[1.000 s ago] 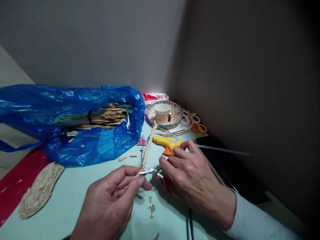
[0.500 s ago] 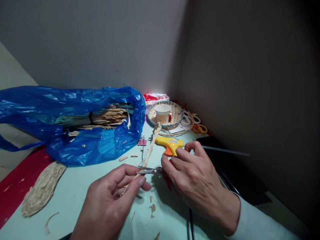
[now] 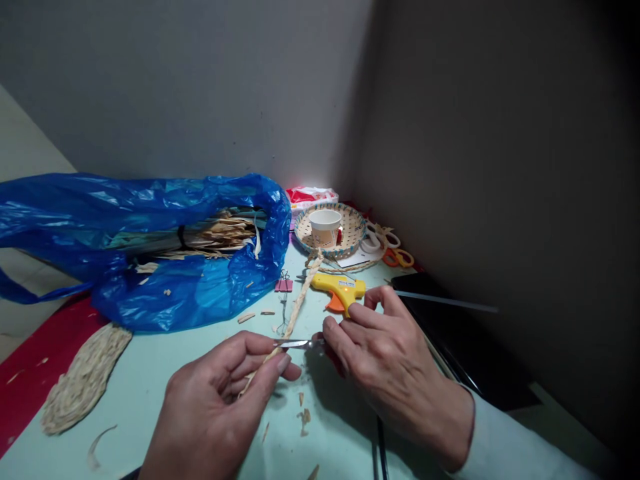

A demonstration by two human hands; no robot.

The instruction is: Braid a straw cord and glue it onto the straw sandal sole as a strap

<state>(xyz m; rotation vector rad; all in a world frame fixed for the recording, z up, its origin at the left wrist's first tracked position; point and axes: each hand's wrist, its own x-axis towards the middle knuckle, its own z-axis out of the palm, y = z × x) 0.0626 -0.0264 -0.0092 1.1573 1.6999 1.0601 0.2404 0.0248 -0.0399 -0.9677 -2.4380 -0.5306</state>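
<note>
Left hand: fingers pinching cord | Right hand: fingers gripping scissors, blades together at cord | Cord: centre, extending far from left hand | Glue gun: right of cord

hands counted: two, one left hand and one right hand. scissors: three pairs, comprising one red-handled pair, one white-handled pair and one orange-handled pair. single items, one each: braided strip, yellow glue gun, translucent rod, pink clip, cup, woven basket, blue bag, straw bundle, oval woven piece. short clippings just outside the bag: two. remaining scraps, partly hidden, not totalled.
</note>
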